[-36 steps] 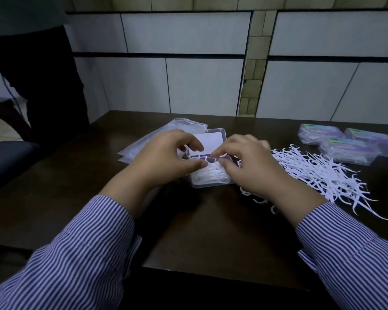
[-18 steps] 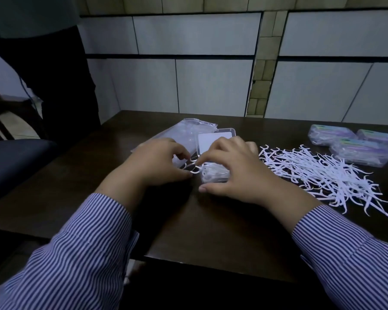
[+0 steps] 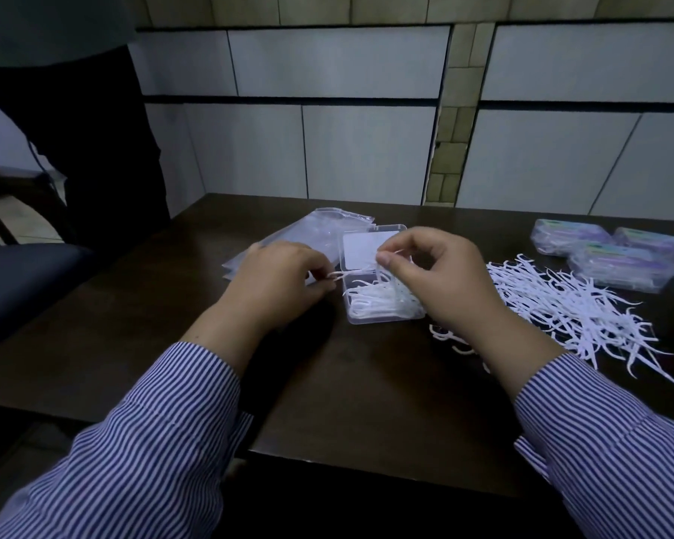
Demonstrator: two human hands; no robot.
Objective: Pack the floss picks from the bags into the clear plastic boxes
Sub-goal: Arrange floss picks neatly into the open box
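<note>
Head camera is looking down on a dark wooden table (image 3: 366, 402) where an open clear plastic box (image 3: 382, 305) is sitting between the two hands, its hinged lid (image 3: 366, 250) lying flat on the far side with a white label showing. White floss picks (image 3: 374, 305) are lying packed along the box's base. The left hand (image 3: 277, 282) is sitting just left of the box with its fingers curled, pinching the end of a single pick (image 3: 341, 275) that is reaching across the box's left rim. The right hand (image 3: 440, 278) is hovering over the right part of the box, thumb and forefinger pinching the top of another floss pick (image 3: 390, 262) that is hanging down toward the picks already inside. To the right, a loose heap of floss picks (image 3: 576, 309) is spreading across the tabletop, some of it running under the right wrist. Behind that heap, three filled and closed boxes (image 3: 615, 254) with purple and green labels are sitting close together near the wall. Behind the left hand, flat clear bags (image 3: 312, 231) are lying stacked, touching the box lid. Both forearms are wearing blue-and-white striped sleeves (image 3: 164, 441). At far left a dark chair seat (image 3: 20, 274) is standing beside the table, and a person in dark trousers (image 3: 94, 142) is standing behind it.
</note>
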